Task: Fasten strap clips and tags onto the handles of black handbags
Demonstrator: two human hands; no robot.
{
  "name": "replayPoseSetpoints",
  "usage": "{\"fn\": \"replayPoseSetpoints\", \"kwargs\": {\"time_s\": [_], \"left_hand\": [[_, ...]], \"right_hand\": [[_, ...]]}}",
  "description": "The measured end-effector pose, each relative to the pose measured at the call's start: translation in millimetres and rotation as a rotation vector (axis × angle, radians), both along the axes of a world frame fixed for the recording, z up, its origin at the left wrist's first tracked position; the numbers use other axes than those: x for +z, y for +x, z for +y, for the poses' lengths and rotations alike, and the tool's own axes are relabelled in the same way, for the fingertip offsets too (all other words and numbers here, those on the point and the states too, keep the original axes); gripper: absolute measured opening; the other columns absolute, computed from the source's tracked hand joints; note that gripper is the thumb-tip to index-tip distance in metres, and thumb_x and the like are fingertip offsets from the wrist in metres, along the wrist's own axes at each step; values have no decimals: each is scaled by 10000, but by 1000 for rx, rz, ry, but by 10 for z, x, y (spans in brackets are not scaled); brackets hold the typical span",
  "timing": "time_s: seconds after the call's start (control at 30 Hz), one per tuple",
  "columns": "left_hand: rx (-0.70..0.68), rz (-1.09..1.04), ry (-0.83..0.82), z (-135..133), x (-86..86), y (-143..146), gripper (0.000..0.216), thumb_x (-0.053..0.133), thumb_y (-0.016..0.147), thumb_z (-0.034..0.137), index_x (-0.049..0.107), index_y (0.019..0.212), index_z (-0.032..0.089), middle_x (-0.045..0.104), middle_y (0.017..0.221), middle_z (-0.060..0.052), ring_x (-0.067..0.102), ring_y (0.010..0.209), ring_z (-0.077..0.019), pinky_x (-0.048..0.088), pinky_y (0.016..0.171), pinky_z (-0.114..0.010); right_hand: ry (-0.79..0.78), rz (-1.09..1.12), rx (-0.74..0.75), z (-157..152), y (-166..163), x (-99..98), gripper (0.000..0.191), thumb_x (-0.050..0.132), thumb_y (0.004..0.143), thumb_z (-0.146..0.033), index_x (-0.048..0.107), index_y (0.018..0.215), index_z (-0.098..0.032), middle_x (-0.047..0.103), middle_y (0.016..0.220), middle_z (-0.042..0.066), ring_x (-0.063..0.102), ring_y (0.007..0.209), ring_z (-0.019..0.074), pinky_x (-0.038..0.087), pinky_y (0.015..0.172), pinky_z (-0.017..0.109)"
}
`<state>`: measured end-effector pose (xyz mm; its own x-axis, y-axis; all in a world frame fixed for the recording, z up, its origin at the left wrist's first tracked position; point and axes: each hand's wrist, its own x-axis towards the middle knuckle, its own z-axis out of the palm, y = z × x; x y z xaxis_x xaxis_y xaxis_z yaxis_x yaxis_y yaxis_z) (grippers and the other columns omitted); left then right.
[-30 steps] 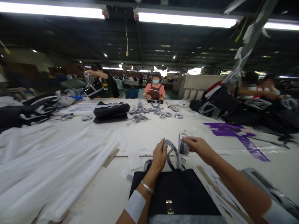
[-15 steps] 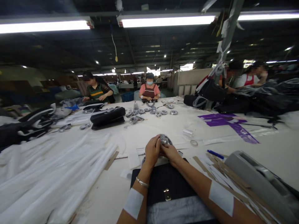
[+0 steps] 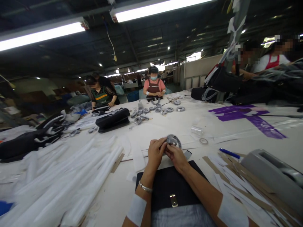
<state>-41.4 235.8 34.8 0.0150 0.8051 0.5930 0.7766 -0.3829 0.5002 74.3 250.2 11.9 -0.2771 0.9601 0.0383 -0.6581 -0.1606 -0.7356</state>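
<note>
My left hand (image 3: 156, 150) and my right hand (image 3: 175, 154) meet above the table, fingers bent and pinched on a coiled grey strap (image 3: 175, 140). The coil stands out beyond my fingertips on the right, its ring shape partly showing. My fingers cover its near side. Below my forearms lies a black bag (image 3: 176, 179) with a gold-coloured clasp (image 3: 173, 200); a grey sheet-like piece (image 3: 180, 216) covers its near part.
Several grey coils (image 3: 158, 108) and a folded black bag (image 3: 112, 119) lie farther back. White wrapping (image 3: 71, 176) spreads at left. A tape dispenser (image 3: 272, 170), a blue pen (image 3: 229, 153) and paper strips (image 3: 241, 183) are at right. Co-workers (image 3: 154, 86) sit around the table.
My view has tilted and shifted slightly. The coil in my hands has turned, and more of its ring shows. My hands stay close together on it.
</note>
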Motion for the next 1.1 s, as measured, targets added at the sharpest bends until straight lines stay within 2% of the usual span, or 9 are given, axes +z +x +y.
{"fn": "replayPoseSetpoints", "kwargs": {"time_s": [0.13,0.3,0.5,0.6,0.77,0.97,1.1], "left_hand": [[-9,-53,3,-3,-12,-7,314,530,912,302,634,1207,270,687,1149,-29,564,998,-195,471,928,-355],[1,-113,-63,6,-31,-12,465,597,867,281,527,1325,245,665,1100,-66,573,1028,-202,474,935,-366],[16,-137,-106,-8,-10,-9,379,650,825,266,626,1203,255,678,1090,-58,591,1033,-208,479,940,-372],[-34,-171,-88,-4,-22,-26,343,642,832,269,644,1175,257,687,1100,-47,603,1041,-200,482,947,-365],[-93,-155,-68,14,-52,-39,320,631,842,265,656,1161,254,679,1180,-34,600,1108,-193,465,996,-370],[-29,-111,-80,6,-35,-25,289,632,838,262,680,1123,254,704,1132,-36,622,1081,-205,486,984,-395],[-87,-227,-103,-7,-10,-17,295,634,831,266,683,1120,232,705,1135,-38,632,1090,-207,487,997,-395]], "right_hand": [[-13,9,-15,-32,32,41,263,741,743,-387,733,911,-185,721,988,47,675,923,198,553,857,319],[-49,-97,-105,-4,60,4,304,761,714,-425,751,860,-158,738,899,64,697,853,196,573,829,288],[-77,-114,-95,18,57,-52,280,773,695,-439,762,811,-185,736,832,57,705,805,219,606,764,316],[-90,-136,-88,18,51,-63,305,783,675,-457,756,784,-173,730,791,68,705,758,223,612,716,332],[-94,-99,-166,3,24,-74,328,811,626,-445,740,764,-156,730,756,67,700,740,223,601,724,350],[-55,-120,-170,-29,23,-39,322,743,703,-473,731,790,-163,740,816,66,700,795,216,581,757,326],[-86,-129,-190,-19,49,-16,348,756,688,-493,726,766,-155,733,767,75,703,722,219,594,705,342]]}}
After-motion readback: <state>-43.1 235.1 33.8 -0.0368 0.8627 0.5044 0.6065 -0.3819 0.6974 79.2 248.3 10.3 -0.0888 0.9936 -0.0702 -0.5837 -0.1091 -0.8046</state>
